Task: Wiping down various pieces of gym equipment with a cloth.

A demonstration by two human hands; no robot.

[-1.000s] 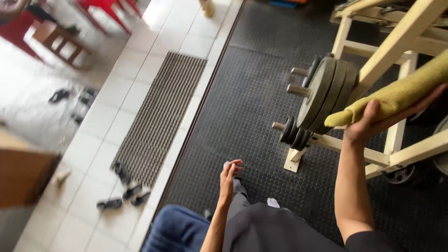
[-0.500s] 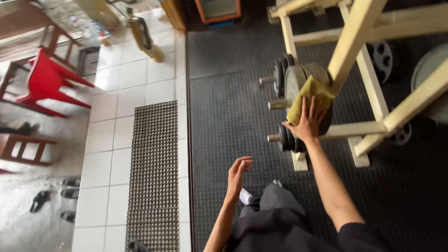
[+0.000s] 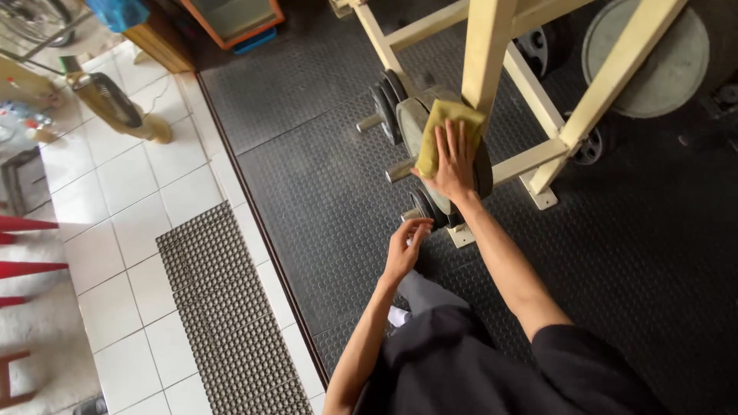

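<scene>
Two bare hands show: the right hand (image 3: 455, 165) presses a yellow-green folded cloth (image 3: 440, 131) flat-palmed against a grey round weight plate (image 3: 411, 123); the left hand (image 3: 406, 244) hangs loosely curled, grasping nothing.

Packages at the far left edge, no signs or screens

A blue bag-like bundle (image 3: 117, 11) sits at the top left, on top of a wooden cabinet's corner and partly cut off by the frame edge. Lower at the left edge, beside the tiled floor, lies a blurred clear plastic package (image 3: 15, 123) with red and blue patches; its shape cannot be made out. No labels, signs or screens show anywhere.
</scene>
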